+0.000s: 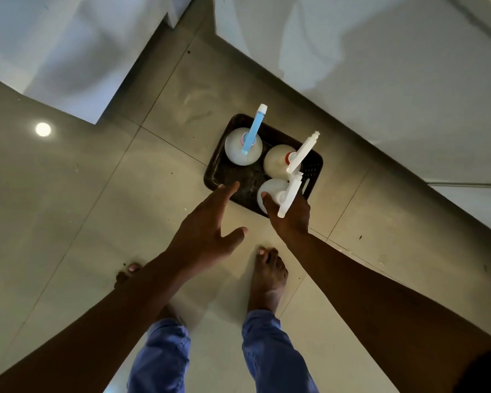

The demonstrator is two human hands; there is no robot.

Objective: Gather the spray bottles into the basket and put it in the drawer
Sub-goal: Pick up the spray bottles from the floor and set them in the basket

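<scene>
Head view looks straight down at a tiled floor [97, 208]. Left hand [207, 225] hovers with fingers [228, 191] spread, tips at the near rim of a dark basket [213, 171] on the floor. Inside stand a blue-nozzled spray bottle [243, 147] and a red-collared one [278, 163]. Right hand [291, 215] has its fingers wrapped round a third white bottle [270, 191] at the basket's near corner.

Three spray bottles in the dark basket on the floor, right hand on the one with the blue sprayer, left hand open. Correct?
Not quite. In the head view the right hand is on the white-sprayer bottle at the near end of the basket; the blue-sprayer bottle stands untouched at the far end. The rest holds: three bottles, left hand open.
</scene>
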